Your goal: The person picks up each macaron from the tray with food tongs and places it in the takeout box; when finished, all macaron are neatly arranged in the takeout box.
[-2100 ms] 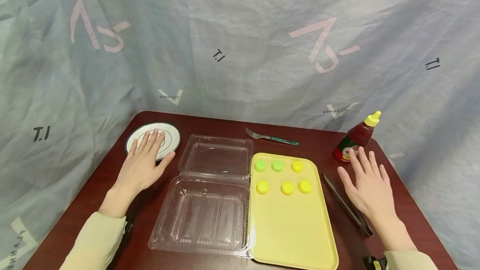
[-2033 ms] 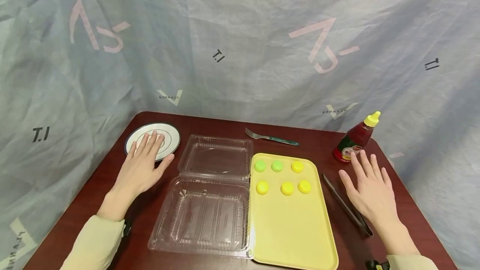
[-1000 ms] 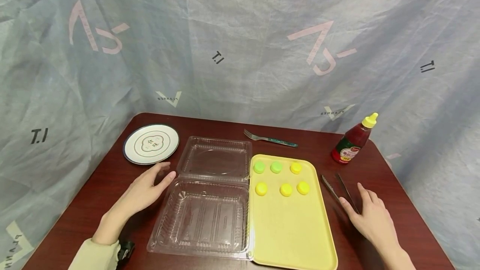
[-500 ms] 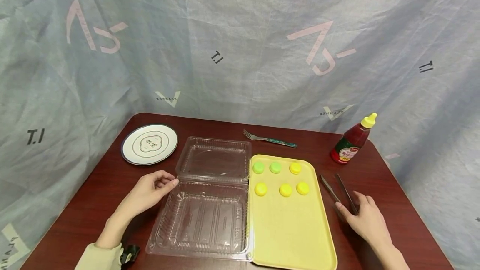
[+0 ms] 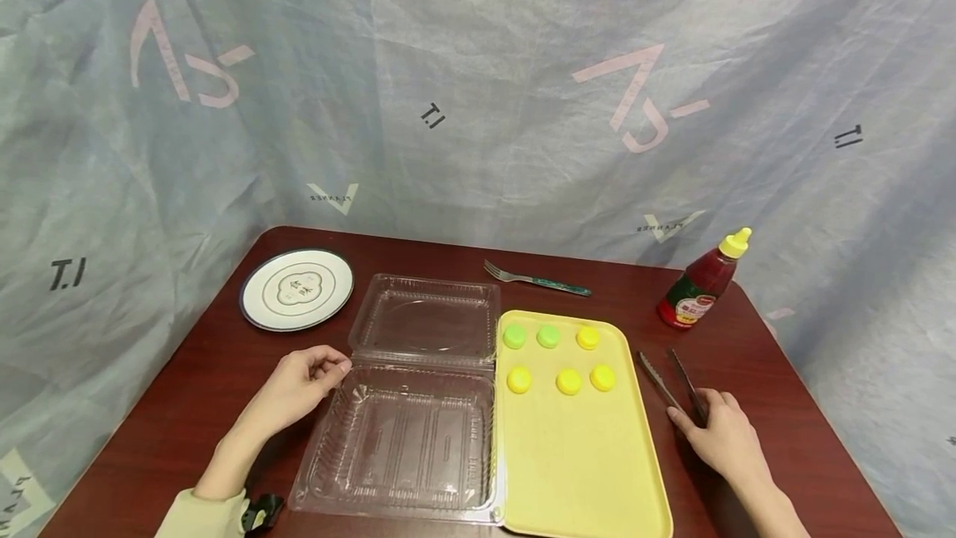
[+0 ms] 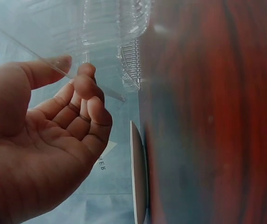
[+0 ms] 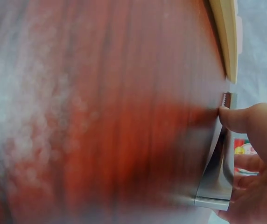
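Observation:
A clear plastic clamshell container (image 5: 411, 438) lies unfolded on the table, its lid half (image 5: 429, 318) toward the back. My left hand (image 5: 287, 393) pinches its left rim near the fold; in the left wrist view the clear edge runs between thumb and forefinger of the left hand (image 6: 49, 126). Metal tongs (image 5: 657, 376) lie right of the yellow tray (image 5: 582, 471), and my right hand (image 5: 724, 438) grips them with the thumb on one arm and fingers on the other. Close up, the tongs (image 7: 217, 172) appear in the right wrist view, spread apart with nothing between their tips.
Several small round pieces like macarons, green (image 5: 514, 336) and yellow (image 5: 568, 381), sit on the tray's far half. A white plate (image 5: 299, 289) is at back left, a fork (image 5: 538, 279) at the back. A red sauce bottle (image 5: 698, 285) stands at back right.
My left hand has drawn back from over the plate and taken the container's left rim. My right hand has come down from near the bottle and taken hold of the tongs.

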A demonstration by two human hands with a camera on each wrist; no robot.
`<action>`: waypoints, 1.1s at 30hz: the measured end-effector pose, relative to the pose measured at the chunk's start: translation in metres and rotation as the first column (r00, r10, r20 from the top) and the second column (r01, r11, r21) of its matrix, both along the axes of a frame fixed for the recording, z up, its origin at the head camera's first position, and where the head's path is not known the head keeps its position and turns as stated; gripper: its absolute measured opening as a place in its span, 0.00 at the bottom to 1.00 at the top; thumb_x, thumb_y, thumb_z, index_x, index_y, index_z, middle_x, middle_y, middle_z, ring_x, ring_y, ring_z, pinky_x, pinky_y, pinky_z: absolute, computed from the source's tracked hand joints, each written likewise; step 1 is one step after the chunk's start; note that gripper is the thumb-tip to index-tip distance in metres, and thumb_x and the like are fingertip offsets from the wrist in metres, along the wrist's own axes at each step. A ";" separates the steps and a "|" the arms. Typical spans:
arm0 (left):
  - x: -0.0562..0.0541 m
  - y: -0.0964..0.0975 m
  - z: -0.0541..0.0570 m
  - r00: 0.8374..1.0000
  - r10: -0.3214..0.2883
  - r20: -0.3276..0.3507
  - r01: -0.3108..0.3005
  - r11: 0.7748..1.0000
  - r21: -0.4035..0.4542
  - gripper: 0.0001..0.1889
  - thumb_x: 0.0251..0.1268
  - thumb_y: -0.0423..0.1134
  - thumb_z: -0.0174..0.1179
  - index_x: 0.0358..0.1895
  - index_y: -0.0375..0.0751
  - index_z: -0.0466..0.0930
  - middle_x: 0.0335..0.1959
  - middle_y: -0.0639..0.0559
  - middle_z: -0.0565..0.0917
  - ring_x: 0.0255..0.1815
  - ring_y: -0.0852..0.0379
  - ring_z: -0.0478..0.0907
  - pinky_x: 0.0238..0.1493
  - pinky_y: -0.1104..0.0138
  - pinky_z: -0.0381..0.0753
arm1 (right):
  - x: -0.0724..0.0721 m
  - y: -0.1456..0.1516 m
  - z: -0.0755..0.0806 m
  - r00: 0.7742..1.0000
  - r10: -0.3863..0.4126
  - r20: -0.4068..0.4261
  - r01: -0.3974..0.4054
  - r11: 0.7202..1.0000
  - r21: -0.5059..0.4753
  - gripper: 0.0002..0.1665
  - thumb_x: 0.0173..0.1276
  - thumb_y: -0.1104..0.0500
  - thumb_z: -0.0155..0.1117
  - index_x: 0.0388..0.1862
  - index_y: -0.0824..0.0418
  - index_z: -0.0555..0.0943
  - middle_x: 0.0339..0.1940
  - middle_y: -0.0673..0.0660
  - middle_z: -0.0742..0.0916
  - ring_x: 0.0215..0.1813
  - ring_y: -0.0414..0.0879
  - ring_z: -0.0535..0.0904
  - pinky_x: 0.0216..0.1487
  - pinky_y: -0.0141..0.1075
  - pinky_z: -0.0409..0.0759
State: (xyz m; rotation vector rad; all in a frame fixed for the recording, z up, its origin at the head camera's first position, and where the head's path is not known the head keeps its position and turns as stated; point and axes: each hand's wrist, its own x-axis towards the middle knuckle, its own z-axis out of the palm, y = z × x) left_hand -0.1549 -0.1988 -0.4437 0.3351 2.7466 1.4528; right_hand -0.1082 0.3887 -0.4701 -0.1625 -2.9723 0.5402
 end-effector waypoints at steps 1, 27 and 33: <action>0.000 0.000 0.000 1.000 0.002 0.001 -0.002 1.000 0.001 0.05 0.70 0.33 0.61 0.41 0.34 0.83 0.26 0.54 0.81 0.25 0.62 0.73 0.26 0.69 0.75 | 0.000 0.000 0.000 1.000 0.000 -0.001 0.000 1.000 0.000 0.39 0.68 0.47 0.69 0.56 0.82 0.71 0.46 0.77 0.77 0.46 0.70 0.76 0.44 0.64 0.74; -0.001 -0.002 -0.005 0.999 0.014 0.039 -0.014 1.000 0.009 0.06 0.71 0.34 0.60 0.42 0.35 0.83 0.26 0.53 0.81 0.25 0.60 0.75 0.26 0.68 0.75 | 0.001 0.003 0.005 0.998 -0.014 -0.060 0.013 1.000 -0.019 0.33 0.68 0.50 0.68 0.54 0.79 0.73 0.41 0.72 0.79 0.41 0.65 0.77 0.38 0.62 0.73; -0.001 -0.002 -0.004 0.999 0.009 0.051 -0.010 1.000 0.015 0.06 0.71 0.35 0.60 0.42 0.35 0.83 0.26 0.53 0.81 0.25 0.59 0.75 0.26 0.68 0.75 | 0.002 0.001 0.011 0.990 -0.012 -0.139 0.007 0.999 -0.038 0.31 0.69 0.53 0.67 0.56 0.78 0.71 0.43 0.71 0.76 0.34 0.56 0.75 0.32 0.53 0.72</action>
